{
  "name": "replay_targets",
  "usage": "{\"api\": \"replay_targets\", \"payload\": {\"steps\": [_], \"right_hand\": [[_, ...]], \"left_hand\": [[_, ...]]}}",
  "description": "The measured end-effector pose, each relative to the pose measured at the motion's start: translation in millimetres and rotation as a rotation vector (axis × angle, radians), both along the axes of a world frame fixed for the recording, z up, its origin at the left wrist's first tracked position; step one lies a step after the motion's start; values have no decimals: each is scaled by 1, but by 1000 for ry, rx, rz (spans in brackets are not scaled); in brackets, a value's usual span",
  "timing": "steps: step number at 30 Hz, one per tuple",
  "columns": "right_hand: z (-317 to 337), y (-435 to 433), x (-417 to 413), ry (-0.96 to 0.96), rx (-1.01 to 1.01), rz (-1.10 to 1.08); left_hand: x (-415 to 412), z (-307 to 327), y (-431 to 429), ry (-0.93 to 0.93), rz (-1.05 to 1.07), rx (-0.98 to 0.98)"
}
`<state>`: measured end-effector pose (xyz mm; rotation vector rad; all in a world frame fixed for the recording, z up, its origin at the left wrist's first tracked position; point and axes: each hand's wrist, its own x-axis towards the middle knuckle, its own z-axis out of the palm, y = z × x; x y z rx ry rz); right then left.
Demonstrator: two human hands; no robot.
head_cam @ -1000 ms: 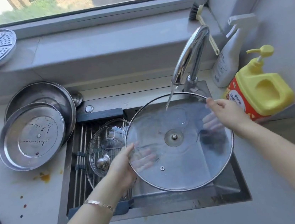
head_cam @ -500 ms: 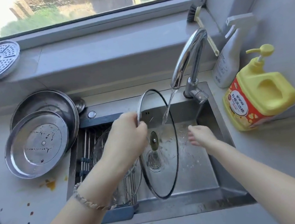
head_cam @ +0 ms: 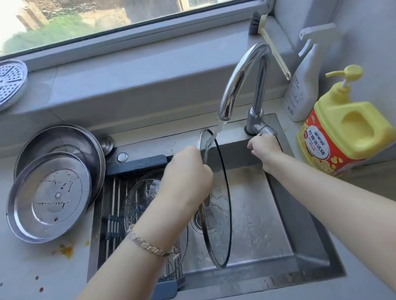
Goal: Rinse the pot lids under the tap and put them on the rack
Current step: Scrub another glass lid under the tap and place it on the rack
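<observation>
Presently the glass lid (head_cam: pixel 221 234) is being held upright over the sink (head_cam: pixel 301 224) (only its thin edge is facing the camera). Its upper rim is being struck by the water stream (head_cam: pixel 215 132) falling from the tap (head_cam: pixel 240 79). It is being carried by the left hand (head_cam: pixel 185 176), whose grip is clamped on the rim near the top. The tap lever (head_cam: pixel 265 130) is being taken by the right hand (head_cam: pixel 265 147), whose grip is curled over it. Just left of the held lid, a second glass lid (head_cam: pixel 142 196) is lying on the rack (head_cam: pixel 113 197) set across the sink's left part. Further out, steel lids (head_cam: pixel 48 198) are leaning together on the bench (head_cam: pixel 20 271).

The rinse is judged to be ending, with the water about to be shut off. To do this well, the lid is best turned slowly by its rim so that both faces are being swept. It is then best tilted so that water is being shed into the sink, not onto the bench. Wet glass is likely to be slippery, so the rim should be pinched firmly while the lid is being carried across. It should be lowered gently beside the other lid, not knocked against it.
</observation>
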<state>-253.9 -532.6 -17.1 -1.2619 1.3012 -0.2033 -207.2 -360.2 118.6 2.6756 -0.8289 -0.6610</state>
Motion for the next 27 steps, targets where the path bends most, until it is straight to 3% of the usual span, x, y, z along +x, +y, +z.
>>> {"api": "replay_targets", "payload": {"steps": [2, 6, 8, 11, 12, 14, 16, 18, 22, 25, 27], "right_hand": [[7, -3, -2, 27, 15, 84], [42, 8, -23, 330, -190, 573], [65, 27, -31, 247, -197, 797], [98, 64, -46, -30, 101, 1095], [106, 76, -49, -36, 99, 1208], [110, 98, -56, 61, -167, 1336], [105, 113, -59, 138, -548, 1226], [95, 118, -61, 88, -747, 1008], [86, 96, -70, 23, -712, 733], [88, 89, -74, -86, -589, 580], [90, 90, -74, -138, -548, 535]], "left_hand": [[-1, -3, 1, 28, 16, 5], [1, -10, 5, 123, 75, -45], [4, -12, 8, 206, 137, -73], [6, -13, 7, 307, 210, -84], [6, -12, 6, 327, 223, -84], [6, -12, 4, 366, 238, -90], [5, -14, 4, 396, 252, -130], [1, -18, 3, 392, 250, -232], [-13, -40, 19, 536, 314, -472], [-22, -81, 47, 424, 212, -309], [-30, -103, 61, 433, 252, -263]]}}
